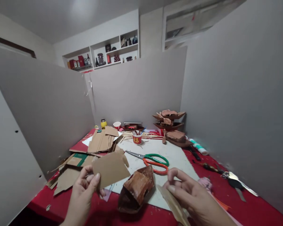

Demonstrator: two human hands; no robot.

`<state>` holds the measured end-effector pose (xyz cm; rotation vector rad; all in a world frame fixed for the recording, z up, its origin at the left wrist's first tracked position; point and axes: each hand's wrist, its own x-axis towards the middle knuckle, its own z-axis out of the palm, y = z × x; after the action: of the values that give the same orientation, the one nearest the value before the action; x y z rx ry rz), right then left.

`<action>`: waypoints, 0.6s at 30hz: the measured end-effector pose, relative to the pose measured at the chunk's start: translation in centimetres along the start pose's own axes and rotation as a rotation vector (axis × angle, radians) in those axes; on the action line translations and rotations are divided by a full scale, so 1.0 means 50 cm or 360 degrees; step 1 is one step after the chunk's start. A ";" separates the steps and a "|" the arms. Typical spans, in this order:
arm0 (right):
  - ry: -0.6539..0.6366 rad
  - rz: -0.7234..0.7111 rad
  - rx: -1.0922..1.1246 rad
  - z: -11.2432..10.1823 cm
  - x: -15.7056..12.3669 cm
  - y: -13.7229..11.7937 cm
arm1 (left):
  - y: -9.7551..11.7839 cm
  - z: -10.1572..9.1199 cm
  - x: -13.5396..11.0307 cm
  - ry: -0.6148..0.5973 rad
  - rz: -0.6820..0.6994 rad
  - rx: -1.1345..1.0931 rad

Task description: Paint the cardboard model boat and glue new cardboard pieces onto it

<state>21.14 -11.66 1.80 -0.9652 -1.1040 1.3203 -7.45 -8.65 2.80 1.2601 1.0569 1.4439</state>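
My left hand (87,185) pinches a flat piece of brown cardboard (110,169) by its left edge, holding it above the table. Between my hands sits a small brown model boat (137,190) with a curved roof, near the table's front. To its right, my right hand (186,191) is closed on a thin, tan strip of cardboard (171,202), seen nearly edge-on and slanting down toward me. Just behind the boat lie scissors (153,160) with one green and one orange handle, their blades pointing left.
Cardboard scraps (101,141) pile up at the left on the red cloth (49,197). A red paper cup (136,138) stands behind the scissors on a white board (179,160). More model boats (169,121) are stacked at the back right. Tools (235,180) lie far right. Grey panels (136,91) enclose the table.
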 end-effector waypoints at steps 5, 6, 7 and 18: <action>-0.0185 0.0059 -0.0016 -0.005 0.013 -0.001 | -0.008 0.074 0.027 -0.0265 -0.0137 -0.0094; -0.0239 0.0078 -0.0020 -0.006 0.014 -0.001 | -0.008 0.088 0.029 -0.0334 -0.0155 -0.0088; -0.0294 0.0090 -0.0021 -0.007 0.014 -0.001 | -0.009 0.100 0.030 -0.0411 -0.0182 -0.0083; 0.0006 0.0166 -0.0060 -0.005 0.010 -0.003 | 0.036 0.145 0.176 -0.0780 0.0144 0.0812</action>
<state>21.42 -11.14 1.93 -1.0647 -1.0914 1.3851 -0.90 -0.18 7.16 1.9252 1.0622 0.8679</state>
